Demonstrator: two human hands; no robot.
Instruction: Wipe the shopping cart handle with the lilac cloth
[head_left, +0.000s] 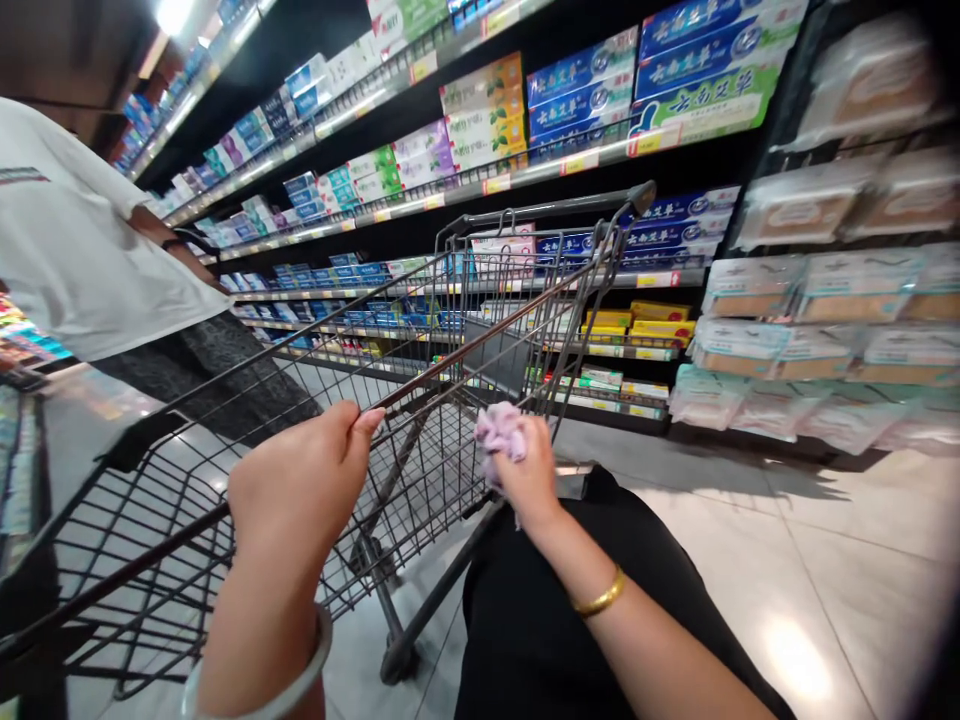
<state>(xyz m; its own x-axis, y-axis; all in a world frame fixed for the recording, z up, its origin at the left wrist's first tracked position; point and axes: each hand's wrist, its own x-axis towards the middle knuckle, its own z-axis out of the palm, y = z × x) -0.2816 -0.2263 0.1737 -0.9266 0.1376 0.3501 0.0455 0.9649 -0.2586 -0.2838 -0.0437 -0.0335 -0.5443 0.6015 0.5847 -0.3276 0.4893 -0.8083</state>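
A dark wire shopping cart (pixel 420 400) stands tilted in front of me in a store aisle. My left hand (pixel 300 485) is closed around the cart's handle bar (pixel 187 525). My right hand (pixel 529 470) is closed on a crumpled pale purple cloth (pixel 499 432), held against the cart's near right corner. A gold bangle sits on my right wrist and a pale bangle on my left. The cart's basket looks bare inside.
Shelves of boxed toothpaste (pixel 585 95) run along the aisle ahead. Packets in clear wrap (pixel 817 290) hang at the right. Another person in a white shirt (pixel 75 230) stands close at the left, beside the cart. Shiny tiled floor (pixel 787 570) stretches to the right.
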